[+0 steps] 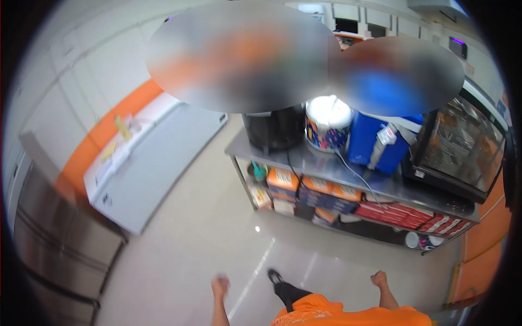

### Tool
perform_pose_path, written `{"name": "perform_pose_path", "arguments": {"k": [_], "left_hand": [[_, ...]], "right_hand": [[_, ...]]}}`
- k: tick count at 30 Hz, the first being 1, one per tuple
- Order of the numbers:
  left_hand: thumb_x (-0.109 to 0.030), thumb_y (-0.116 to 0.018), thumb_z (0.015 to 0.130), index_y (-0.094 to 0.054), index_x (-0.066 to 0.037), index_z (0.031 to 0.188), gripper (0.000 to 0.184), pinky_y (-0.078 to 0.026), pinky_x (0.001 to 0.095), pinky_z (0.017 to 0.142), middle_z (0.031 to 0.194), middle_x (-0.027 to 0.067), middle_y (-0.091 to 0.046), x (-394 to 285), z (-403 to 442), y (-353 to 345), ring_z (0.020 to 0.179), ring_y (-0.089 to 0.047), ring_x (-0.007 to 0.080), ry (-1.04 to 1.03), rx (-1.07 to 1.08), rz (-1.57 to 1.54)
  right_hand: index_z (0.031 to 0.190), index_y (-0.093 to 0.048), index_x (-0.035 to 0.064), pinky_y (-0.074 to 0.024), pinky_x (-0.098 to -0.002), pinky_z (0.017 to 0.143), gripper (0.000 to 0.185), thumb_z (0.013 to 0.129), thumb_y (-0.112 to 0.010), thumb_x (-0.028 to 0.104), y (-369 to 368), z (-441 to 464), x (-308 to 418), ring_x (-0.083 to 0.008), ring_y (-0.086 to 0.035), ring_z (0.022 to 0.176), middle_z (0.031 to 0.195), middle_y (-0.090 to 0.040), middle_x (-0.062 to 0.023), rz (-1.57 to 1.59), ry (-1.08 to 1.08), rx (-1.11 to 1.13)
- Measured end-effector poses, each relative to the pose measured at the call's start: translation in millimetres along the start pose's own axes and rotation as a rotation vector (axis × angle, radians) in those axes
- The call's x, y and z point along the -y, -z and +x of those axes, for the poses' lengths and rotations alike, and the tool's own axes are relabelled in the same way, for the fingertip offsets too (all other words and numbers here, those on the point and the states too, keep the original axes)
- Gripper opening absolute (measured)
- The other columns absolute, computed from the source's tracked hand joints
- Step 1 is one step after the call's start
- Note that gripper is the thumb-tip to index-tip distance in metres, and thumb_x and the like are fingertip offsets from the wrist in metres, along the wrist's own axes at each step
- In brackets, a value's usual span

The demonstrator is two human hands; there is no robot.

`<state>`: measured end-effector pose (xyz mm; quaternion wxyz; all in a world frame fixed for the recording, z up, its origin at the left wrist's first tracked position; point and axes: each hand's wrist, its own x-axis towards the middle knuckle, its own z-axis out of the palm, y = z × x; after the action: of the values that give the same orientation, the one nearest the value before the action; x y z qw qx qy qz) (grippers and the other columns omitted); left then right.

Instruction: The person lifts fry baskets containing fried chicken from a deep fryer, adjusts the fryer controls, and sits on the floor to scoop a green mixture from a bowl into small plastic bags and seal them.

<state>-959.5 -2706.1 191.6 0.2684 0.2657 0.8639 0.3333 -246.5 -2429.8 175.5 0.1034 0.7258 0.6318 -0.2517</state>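
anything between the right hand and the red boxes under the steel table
Only a pale cable: it hangs over the edge of the steel table, in front of the red boxes toward their left end in the picture. Otherwise, just floor shows between them and the right hand.

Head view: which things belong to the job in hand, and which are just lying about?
Possibly part of the job:
left hand and right hand, neither visibly holding anything
steel bench, apparently nearest the right hand

Apparently just lying about:
black container
patterned bucket
blue bag
display case
orange boxes
red boxes
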Motion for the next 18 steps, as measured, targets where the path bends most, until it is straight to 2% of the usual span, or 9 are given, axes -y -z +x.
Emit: {"name": "perform_pose_path", "arguments": {"k": [1,3,6,7,9,10,12,15,18], "left_hand": [[-0.029,-0.069,0.083,-0.071,-0.005,0.098,0.029,-0.049,0.0443,0.091,0.086,0.0145,-0.072,83.4,17.3,0.8,0.093,-0.067,0.0244,-0.229,0.075,0.411],[-0.028,-0.068,0.084,-0.07,-0.004,0.098,0.027,-0.049,0.0434,0.089,0.086,0.0138,-0.071,80.8,30.8,55.0,0.091,-0.067,0.0238,0.255,0.19,0.314],[-0.026,-0.067,0.084,-0.069,-0.004,0.096,0.025,-0.049,0.0419,0.085,0.085,0.0128,-0.07,44.9,100.4,115.5,0.088,-0.065,0.023,0.485,0.168,0.187],[-0.025,-0.066,0.084,-0.068,-0.004,0.096,0.024,-0.049,0.0414,0.083,0.084,0.0125,-0.07,39.9,135.7,132.0,0.087,-0.065,0.0227,0.495,0.152,0.161],[-0.023,-0.065,0.085,-0.068,-0.004,0.095,0.023,-0.049,0.0404,0.081,0.084,0.0118,-0.069,29.5,213.9,163.7,0.086,-0.064,0.0221,0.479,0.109,0.114],[-0.023,-0.065,0.085,-0.067,-0.003,0.095,0.022,-0.049,0.04,0.079,0.083,0.0115,-0.069,29.3,256.4,177.1,0.085,-0.064,0.0218,0.469,0.086,0.094],[-0.021,-0.064,0.085,-0.066,-0.003,0.094,0.02,-0.049,0.039,0.077,0.083,0.0108,-0.068,33.9,348.2,206.9,0.083,-0.063,0.0212,0.433,0.037,0.062],[-0.019,-0.063,0.086,-0.065,-0.003,0.093,0.018,-0.049,0.0375,0.073,0.082,0.0098,-0.067,33.9,495.0,265.2,0.08,-0.062,0.0203,0.306,-0.055,0.035],[-0.017,-0.062,0.086,-0.064,-0.002,0.092,0.016,-0.049,0.0361,0.069,0.081,0.0087,-0.066,4.8,638.0,327.3,0.077,-0.061,0.0194,0.166,-0.124,0.015]], "right_hand": [[0.076,-0.067,-0.0094,-0.0546,-0.0466,0.078,0.033,0.077,-0.07,0.024,3.3,25.3,58.0,-0.0424,-0.067,0.083,0.086,-0.068,-0.0261,0.133,-0.013,-0.205],[0.061,-0.063,0.0004,-0.0558,-0.0465,0.07,0.029,0.076,-0.067,0.025,-65.2,103.8,143.5,-0.0283,-0.069,0.071,0.061,-0.065,-0.0161,0.426,-0.212,-0.543],[0.064,-0.06,0.0091,-0.0533,-0.036,0.052,0.017,0.076,-0.064,0.021,-154.0,162.1,333.4,-0.0185,-0.064,0.055,0.059,-0.063,-0.0094,0.393,-0.016,-0.196],[0.067,-0.064,0.0097,-0.0526,-0.0347,0.05,0.017,0.079,-0.061,0.022,-138.3,134.2,426.7,-0.0187,-0.061,0.05,0.059,-0.064,-0.0076,0.792,0.018,0.002],[0.079,-0.071,0.0016,-0.0556,-0.0433,0.072,0.028,0.081,-0.059,0.026,-187.1,169.9,606.0,-0.032,-0.069,0.075,0.08,-0.07,-0.0182,-0.045,0.63,0.144],[0.082,-0.071,0.0005,-0.0517,-0.0497,0.082,0.028,0.081,-0.057,0.025,-152.8,136.6,700.1,-0.0392,-0.066,0.086,0.092,-0.069,-0.0224,-0.073,0.737,0.268],[0.087,-0.069,-0.0013,-0.0506,-0.0503,0.079,0.028,0.083,-0.055,0.023,-114.8,100.5,849.8,-0.0408,-0.065,0.086,0.089,-0.067,-0.0237,-0.21,1.164,0.418],[0.087,-0.068,-0.0021,-0.0512,-0.0478,0.077,0.03,0.086,-0.056,0.025,-86.0,62.9,995.7,-0.0408,-0.065,0.085,0.086,-0.067,-0.0234,0.293,1.356,0.384],[0.089,-0.069,-0.0018,-0.0515,-0.0459,0.075,0.031,0.088,-0.057,0.027,-76.7,75.5,1082.5,-0.0394,-0.066,0.084,0.086,-0.067,-0.0229,0.072,1.181,0.474]]}}
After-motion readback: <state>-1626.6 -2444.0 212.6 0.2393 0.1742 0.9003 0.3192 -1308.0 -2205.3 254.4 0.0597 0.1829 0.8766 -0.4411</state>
